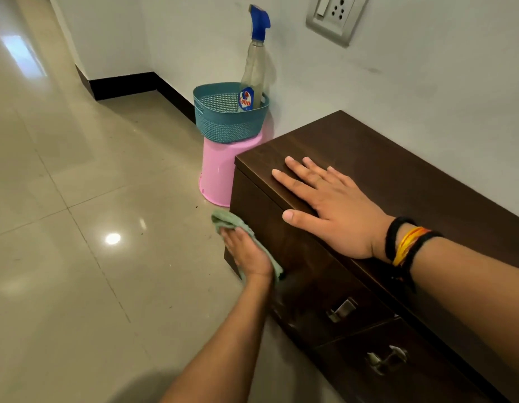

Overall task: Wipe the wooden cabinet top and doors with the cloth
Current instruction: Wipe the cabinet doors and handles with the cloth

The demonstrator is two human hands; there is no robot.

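A low dark wooden cabinet stands against the wall on the right. Its front doors face the floor side and carry two metal handles. My left hand presses a pale green cloth flat against the left door, near its far end. My right hand lies palm down on the cabinet top near the front edge, fingers spread, holding nothing. Black and orange thread bands circle that wrist.
Beyond the cabinet's far end a teal basket sits on an upturned pink bucket, holding a spray bottle with a blue trigger. A wall socket is above. Glossy tiled floor spreads to the left.
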